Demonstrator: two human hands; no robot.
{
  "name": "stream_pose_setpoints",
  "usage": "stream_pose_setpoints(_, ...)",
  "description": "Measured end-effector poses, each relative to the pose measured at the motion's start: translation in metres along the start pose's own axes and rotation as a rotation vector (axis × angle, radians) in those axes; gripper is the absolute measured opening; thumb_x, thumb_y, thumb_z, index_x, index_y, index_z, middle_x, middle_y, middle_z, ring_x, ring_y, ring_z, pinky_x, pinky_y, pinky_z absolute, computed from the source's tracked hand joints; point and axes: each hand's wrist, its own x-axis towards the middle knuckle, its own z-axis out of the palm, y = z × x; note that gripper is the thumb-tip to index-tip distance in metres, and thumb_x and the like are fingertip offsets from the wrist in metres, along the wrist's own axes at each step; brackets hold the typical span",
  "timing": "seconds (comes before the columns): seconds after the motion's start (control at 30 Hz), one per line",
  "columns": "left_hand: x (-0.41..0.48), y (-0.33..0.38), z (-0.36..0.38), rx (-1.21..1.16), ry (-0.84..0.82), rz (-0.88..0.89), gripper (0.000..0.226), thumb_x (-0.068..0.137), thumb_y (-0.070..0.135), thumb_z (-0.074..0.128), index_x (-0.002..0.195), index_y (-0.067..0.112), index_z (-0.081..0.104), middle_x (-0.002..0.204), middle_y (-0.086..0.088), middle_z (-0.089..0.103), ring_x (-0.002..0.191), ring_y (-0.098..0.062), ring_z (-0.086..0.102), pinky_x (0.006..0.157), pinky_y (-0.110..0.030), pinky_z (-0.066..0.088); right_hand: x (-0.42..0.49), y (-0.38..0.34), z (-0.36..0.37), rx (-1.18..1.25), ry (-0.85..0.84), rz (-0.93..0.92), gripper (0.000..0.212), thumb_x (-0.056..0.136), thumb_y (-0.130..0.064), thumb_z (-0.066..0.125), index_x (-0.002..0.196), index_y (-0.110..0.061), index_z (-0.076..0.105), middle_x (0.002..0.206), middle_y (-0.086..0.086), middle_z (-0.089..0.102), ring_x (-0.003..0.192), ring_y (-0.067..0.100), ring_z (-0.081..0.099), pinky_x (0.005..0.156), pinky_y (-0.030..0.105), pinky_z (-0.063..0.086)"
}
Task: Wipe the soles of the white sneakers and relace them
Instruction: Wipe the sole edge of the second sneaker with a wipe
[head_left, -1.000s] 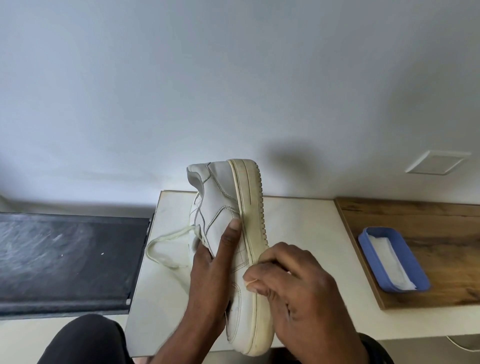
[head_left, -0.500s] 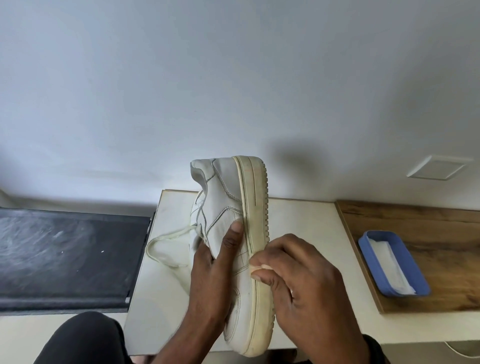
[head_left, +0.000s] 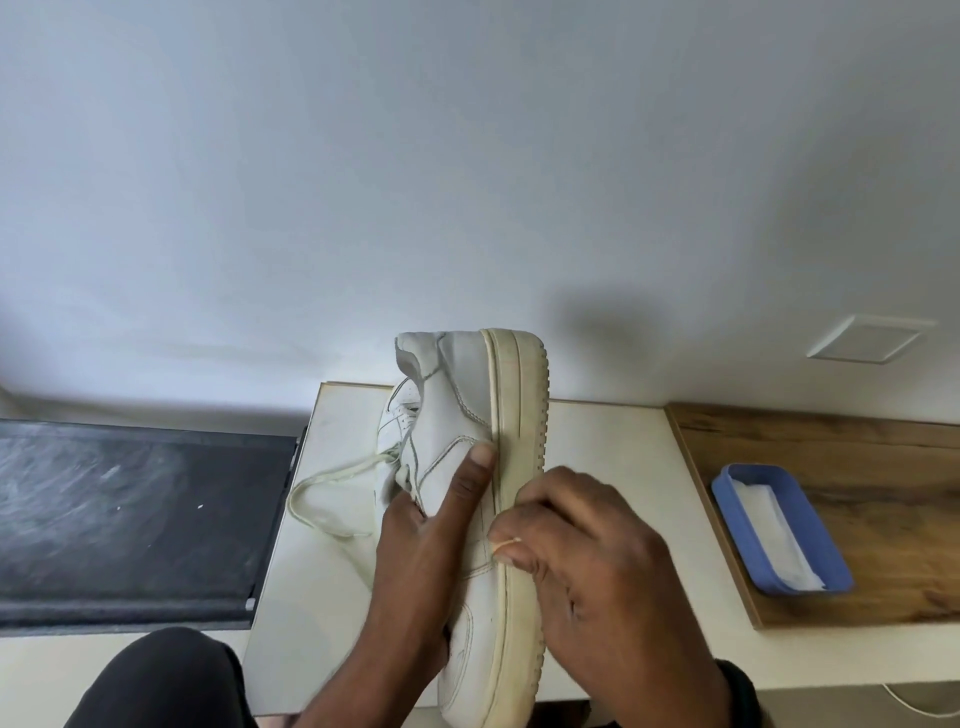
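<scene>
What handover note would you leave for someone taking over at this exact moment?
Left hand: gripping the white leather sneaker, held on its side above the pale table.
Right hand: pinching something small and pale against the yellowed rubber sole edge; a wipe, probably.
Blue plastic tray holding white wipes: on the wooden board, right.
Cream lace: hanging loose.
Done: unclear.
Left: sole looks dingy; relacing. Second sneaker not visible.

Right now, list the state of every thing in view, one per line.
Sneaker: on its side, sole edge facing right, held up over the white table.
Lace: loose, trailing onto the table.
Left hand: gripping the upper.
Right hand: pinching something small against the yellowed sole.
Blue tray: holds a white cloth.
</scene>
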Motion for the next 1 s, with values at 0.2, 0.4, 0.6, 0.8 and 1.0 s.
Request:
stream_pose_setpoints(0.2,-0.003,-0.003,0.005,0.122,-0.013,0.064,0.05,0.09,0.058,0.073,0.121,0.018,0.074,0.111,-0.003,0.08,0.107,-0.025,0.076,0.101,-0.055,0.055,0.007,0.019,-0.002,-0.005,0.008,0.057,0.019,0.086,-0.005,0.074,0.092,-0.022,0.067,0.094,-0.011,0.058,0.085,0.007,0.062,0.072,0.027,0.056)
stream_pose_setpoints(0.4,-0.003,0.001,0.005,0.079,-0.021,0.064,0.056,0.087,0.058,0.072,0.126,0.018,0.072,0.117,-0.005,0.078,0.113,-0.028,0.074,0.104,-0.057,0.052,0.006,0.017,0.0,-0.001,0.096,0.059,0.018,0.084,0.0,0.075,0.089,-0.017,0.07,0.092,-0.008,0.06,0.084,0.007,0.062,0.073,0.023,0.054)
stream_pose_setpoints(0.6,0.001,0.004,0.001,0.053,-0.051,0.031,0.039,0.091,0.03,0.075,0.119,0.003,0.071,0.104,-0.019,0.079,0.099,-0.036,0.077,0.092,-0.052,0.06,-0.002,0.006,0.009,-0.037,0.02,-0.063,0.011,0.088,-0.015,0.062,0.092,-0.018,0.072,0.094,-0.006,0.062,0.084,0.017,0.062,0.07,0.035,0.056)
stream_pose_setpoints(0.8,0.0,0.004,0.001,0.021,-0.067,-0.011,0.047,0.089,0.038,0.078,0.124,0.008,0.07,0.106,-0.014,0.08,0.098,-0.033,0.078,0.089,-0.047,0.061,-0.002,0.005,0.007,-0.024,0.099,0.031,0.01,0.09,-0.024,0.071,0.099,-0.023,0.068,0.095,-0.012,0.063,0.085,0.008,0.064,0.072,0.026,0.057)
stream_pose_setpoints(1.0,0.0,0.001,0.003,0.036,-0.014,0.008,0.073,0.076,0.06,0.084,0.132,0.017,0.067,0.122,-0.011,0.076,0.109,-0.033,0.075,0.099,-0.058,0.056,0.009,0.017,0.005,-0.093,0.215,0.123,0.016,0.088,-0.028,0.062,0.093,-0.016,0.071,0.092,-0.005,0.067,0.078,0.015,0.068,0.06,0.032,0.061)
